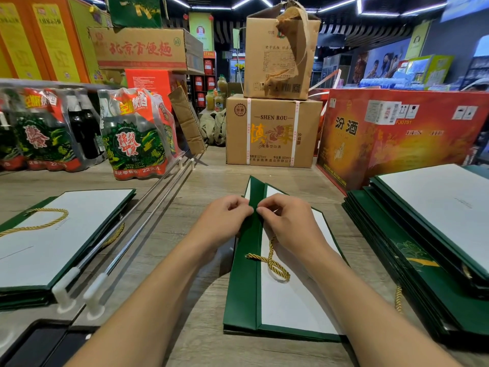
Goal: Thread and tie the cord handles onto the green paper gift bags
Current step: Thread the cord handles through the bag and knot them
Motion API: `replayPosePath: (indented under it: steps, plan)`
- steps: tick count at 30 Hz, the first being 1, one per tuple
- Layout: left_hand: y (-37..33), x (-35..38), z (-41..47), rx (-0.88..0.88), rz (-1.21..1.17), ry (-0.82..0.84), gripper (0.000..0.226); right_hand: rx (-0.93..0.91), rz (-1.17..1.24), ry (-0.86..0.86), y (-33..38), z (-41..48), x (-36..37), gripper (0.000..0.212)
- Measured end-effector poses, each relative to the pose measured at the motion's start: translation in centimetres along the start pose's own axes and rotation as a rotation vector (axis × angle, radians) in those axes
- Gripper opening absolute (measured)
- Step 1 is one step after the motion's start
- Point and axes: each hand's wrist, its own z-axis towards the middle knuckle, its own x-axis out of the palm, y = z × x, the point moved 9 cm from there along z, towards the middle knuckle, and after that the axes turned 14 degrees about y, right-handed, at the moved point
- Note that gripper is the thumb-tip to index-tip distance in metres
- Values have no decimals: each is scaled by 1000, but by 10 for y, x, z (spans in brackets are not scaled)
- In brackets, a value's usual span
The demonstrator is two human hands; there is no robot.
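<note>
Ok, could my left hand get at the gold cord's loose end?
Probably yes: the gold cord lies uncovered on the green bag beside the left wrist, though the left hand pinches the bag's fold.

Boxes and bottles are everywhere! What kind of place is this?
Most likely a drinks shop or its stockroom: stacked cardboard cartons, shrink-wrapped bottle packs with printed prices, and bottle shelves further back. A green gift bag is being prepared here too.
</note>
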Motion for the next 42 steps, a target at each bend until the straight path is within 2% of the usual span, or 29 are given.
replayPosePath:
  steps: [4, 8, 13, 20, 23, 26, 30, 32, 34, 35, 39, 42]
  plan:
    - [0, -1, 1, -16, -28, -16, 29, 4, 95, -26, -5, 2, -1, 6]
    - [-2, -4, 0, 55, -41, 1, 11, -15, 174, -6, -5, 2, 4, 7]
    - [-5, -11, 0, 106, -14, -35, 10, -29, 293, 28, -7, 2, 10, 10]
    - [-5, -8, 4, 96, 157, -45, 7, 6, 142, 73, -3, 0, 6, 16]
    - [-5, -7, 4, 87, 197, -61, 9, 45, 232, 58, -7, -1, 4, 15]
    - [-1, -9, 1, 53, 133, -75, 12, 82, 439, 31, -14, -2, 6, 15]
    - [3, -9, 0, -23, 101, -89, 33, 123, 669, -9, -17, -7, 3, 17]
    - [4, -3, 0, -45, 142, -47, 25, 174, 751, 3, -19, -9, 5, 15]
    - [4, 1, 0, -54, 208, -20, 6, 265, 804, 38, -23, -11, 5, 13]
    - [3, 1, 1, -59, 255, -32, 4, 314, 818, 71, -26, -12, 5, 12]
    - [7, -15, 4, -113, 410, -152, 8, 446, 837, 299, -25, -23, 6, 21]
    - [9, -23, 3, -142, 491, -203, 11, 479, 704, 421, -24, -29, 9, 25]
